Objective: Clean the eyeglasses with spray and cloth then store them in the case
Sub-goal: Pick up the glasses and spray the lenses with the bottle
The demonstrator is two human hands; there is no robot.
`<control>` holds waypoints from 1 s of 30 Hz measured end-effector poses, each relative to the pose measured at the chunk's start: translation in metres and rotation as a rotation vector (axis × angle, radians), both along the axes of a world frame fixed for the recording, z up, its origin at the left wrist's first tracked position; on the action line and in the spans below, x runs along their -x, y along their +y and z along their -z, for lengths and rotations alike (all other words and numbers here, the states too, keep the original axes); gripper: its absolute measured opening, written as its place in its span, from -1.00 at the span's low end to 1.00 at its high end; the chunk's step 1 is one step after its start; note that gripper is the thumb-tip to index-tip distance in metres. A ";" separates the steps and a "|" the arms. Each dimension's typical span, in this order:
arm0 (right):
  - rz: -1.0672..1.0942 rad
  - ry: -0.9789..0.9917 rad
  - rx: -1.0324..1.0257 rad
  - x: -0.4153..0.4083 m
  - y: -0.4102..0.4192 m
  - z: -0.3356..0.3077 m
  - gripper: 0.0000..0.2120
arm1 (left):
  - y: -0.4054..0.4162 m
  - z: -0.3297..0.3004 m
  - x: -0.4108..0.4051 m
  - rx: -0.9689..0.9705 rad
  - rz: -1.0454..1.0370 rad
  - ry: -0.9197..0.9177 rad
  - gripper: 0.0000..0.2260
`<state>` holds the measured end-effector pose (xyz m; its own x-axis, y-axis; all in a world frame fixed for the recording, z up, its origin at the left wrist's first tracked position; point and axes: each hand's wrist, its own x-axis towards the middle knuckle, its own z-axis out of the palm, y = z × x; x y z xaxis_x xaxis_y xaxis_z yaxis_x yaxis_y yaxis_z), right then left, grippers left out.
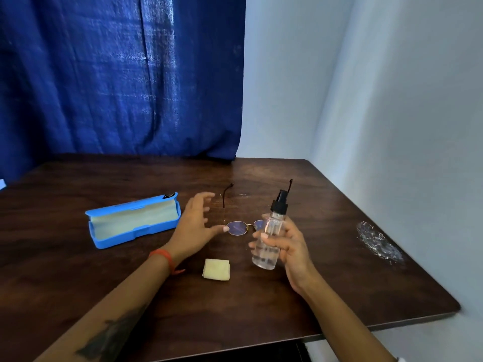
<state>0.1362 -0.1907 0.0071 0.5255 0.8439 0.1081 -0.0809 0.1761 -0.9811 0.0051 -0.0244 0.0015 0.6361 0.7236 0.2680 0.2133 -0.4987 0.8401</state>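
Thin gold-rimmed eyeglasses point(237, 228) lie unfolded on the dark wooden table point(339, 257), temples pointing away from me. My left hand point(194, 226) hovers open just left of them, thumb tip close to the left lens. My right hand point(287, 246) holds a clear spray bottle point(269, 240) with a black pump top upright, above the right lens, which it partly hides. A folded pale yellow cloth point(216, 269) lies on the table near me. The blue glasses case point(133, 220) sits open at the left with a pale lining.
A blue curtain point(117, 74) hangs behind the table and a white wall point(392, 100) runs along its right side. A whitish scuffed patch point(379, 242) marks the tabletop at the right. The table's front edge is close to me.
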 end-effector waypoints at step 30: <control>-0.187 0.027 -0.144 -0.022 0.049 -0.026 -0.38 | 0.024 -0.001 -0.021 -0.240 -0.028 -0.199 -0.86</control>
